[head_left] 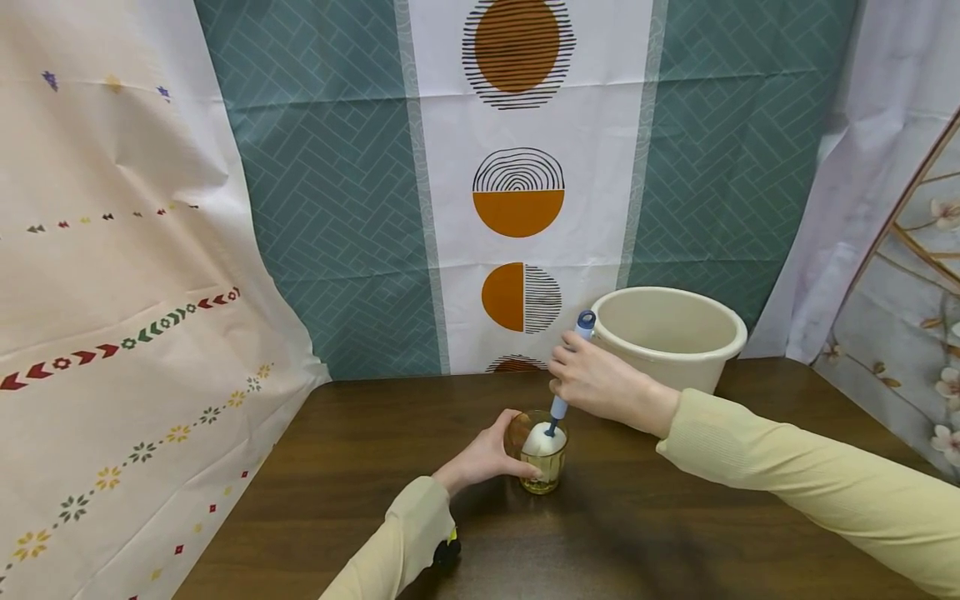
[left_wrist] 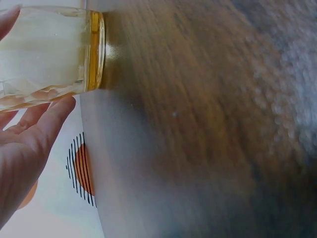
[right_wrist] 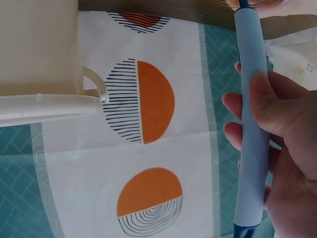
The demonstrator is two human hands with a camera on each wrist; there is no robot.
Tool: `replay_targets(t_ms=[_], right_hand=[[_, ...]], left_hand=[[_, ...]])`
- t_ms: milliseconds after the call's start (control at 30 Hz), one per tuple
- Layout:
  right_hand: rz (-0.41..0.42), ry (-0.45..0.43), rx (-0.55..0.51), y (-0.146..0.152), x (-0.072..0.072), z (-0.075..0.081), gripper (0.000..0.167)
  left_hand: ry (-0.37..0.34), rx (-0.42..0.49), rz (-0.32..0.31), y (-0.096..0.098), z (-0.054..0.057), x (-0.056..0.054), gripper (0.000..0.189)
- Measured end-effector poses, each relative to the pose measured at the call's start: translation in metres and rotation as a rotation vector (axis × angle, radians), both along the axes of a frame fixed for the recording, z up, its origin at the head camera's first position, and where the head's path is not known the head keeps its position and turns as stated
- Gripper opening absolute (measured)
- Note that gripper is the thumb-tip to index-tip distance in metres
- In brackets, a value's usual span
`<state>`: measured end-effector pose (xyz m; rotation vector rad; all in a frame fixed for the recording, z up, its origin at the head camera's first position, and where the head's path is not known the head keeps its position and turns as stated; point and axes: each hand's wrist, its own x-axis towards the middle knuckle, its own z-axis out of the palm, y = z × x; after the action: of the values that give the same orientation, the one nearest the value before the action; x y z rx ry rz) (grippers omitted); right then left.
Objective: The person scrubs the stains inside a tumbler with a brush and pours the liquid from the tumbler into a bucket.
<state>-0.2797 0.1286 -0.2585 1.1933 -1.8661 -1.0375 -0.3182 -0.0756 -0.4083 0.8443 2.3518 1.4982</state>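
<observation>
While right hand [head_left: 592, 377] grips blue-handled sponge brush [right_wrist: 253, 153], left hand [head_left: 486, 457] clasps amber glass tumbler [head_left: 551, 470]; hard sideways push may tip tumbler.

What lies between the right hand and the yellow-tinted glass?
The head view shows the sponge brush there: its lower blue handle and dark neck run from the right hand to its white head, inside the yellow-tinted glass.
</observation>
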Motion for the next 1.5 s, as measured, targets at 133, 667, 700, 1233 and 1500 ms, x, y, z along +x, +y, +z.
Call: replay_targets(t_ms=[133,667,700,1233,1500], right_hand=[[-0.01,-0.003,0.004,0.001,0.0,0.0,0.004],[0.02,-0.037,-0.018,0.005,-0.003,0.001,0.004],[0.023,-0.04,-0.018,0.005,-0.003,0.001,0.004],[-0.005,-0.028,-0.028,0.008,0.0,-0.002,0.004],[-0.035,-0.019,-0.086,0.011,0.001,-0.008,0.004]], left_hand=[[-0.008,-0.019,0.009,0.0,0.001,0.0,0.074],[-0.016,-0.004,0.006,0.002,0.01,0.006,0.071],[-0.016,-0.002,0.003,0.002,0.011,0.007,0.071],[0.018,-0.025,0.025,0.002,0.0,0.0,0.071],[0.01,-0.009,0.012,0.002,0.0,0.0,0.069]])
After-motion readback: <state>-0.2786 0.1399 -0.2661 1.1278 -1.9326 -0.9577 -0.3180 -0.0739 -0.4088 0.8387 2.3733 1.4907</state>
